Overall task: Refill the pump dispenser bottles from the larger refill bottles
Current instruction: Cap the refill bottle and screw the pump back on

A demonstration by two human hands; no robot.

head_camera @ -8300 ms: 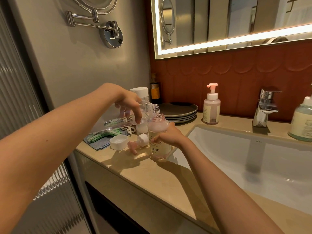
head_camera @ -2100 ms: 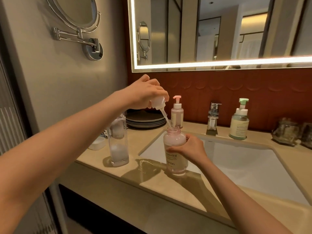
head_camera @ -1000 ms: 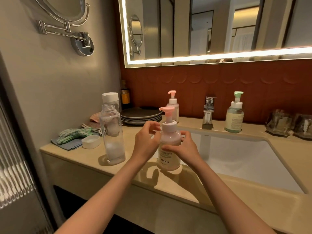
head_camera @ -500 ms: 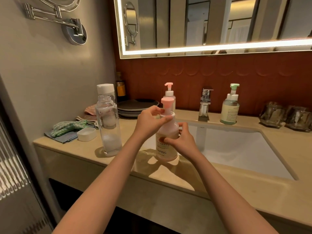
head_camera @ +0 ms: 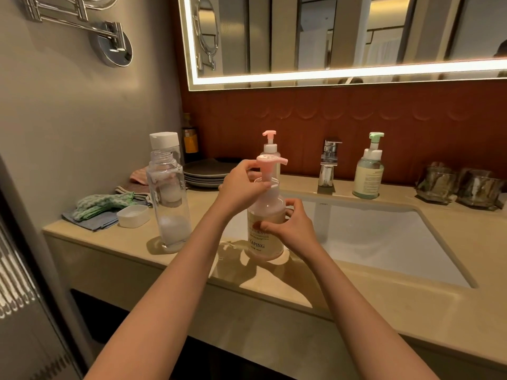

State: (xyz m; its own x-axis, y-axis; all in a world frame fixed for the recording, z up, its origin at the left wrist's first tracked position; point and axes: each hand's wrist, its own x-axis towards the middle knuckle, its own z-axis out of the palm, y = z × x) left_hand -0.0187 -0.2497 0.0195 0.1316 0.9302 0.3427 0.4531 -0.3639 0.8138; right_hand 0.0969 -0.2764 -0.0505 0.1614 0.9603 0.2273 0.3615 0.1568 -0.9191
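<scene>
The pump dispenser bottle point(head_camera: 265, 237) stands upright at the centre of the frame on the beige counter point(head_camera: 301, 292), at the left edge of the white sink point(head_camera: 384, 237), and sits between both hands. Its body shows pale pinkish liquid, and its pink pump head point(head_camera: 271, 161) is in place on top, with the spout pointing to the right of the frame. The left hand point(head_camera: 241, 185) is at the bottle's neck, fingers curled closely around the collar just under the pump head, with the thumb toward the camera. The right hand point(head_camera: 290, 229) grips the body lower down from the right, its fingers wrapped across the label and the thumb up near the shoulder. Both forearms rise from the bottom edge and converge on the bottle, the left one steeper and reaching higher, wrists slightly bent. Left of centre, near the left hand but apart from it, a tall clear refill bottle point(head_camera: 168, 198) stands upright with an open neck and a little liquid at its bottom; a white-capped bottle point(head_camera: 164, 140) is just behind it. Further left lie a small white tub point(head_camera: 133, 216) and folded cloths point(head_camera: 101, 207). Behind the hands are stacked dark plates point(head_camera: 205, 172), a second pink-pump bottle point(head_camera: 270, 152), the chrome faucet point(head_camera: 329, 163) and a green-pump bottle point(head_camera: 368, 171).
</scene>
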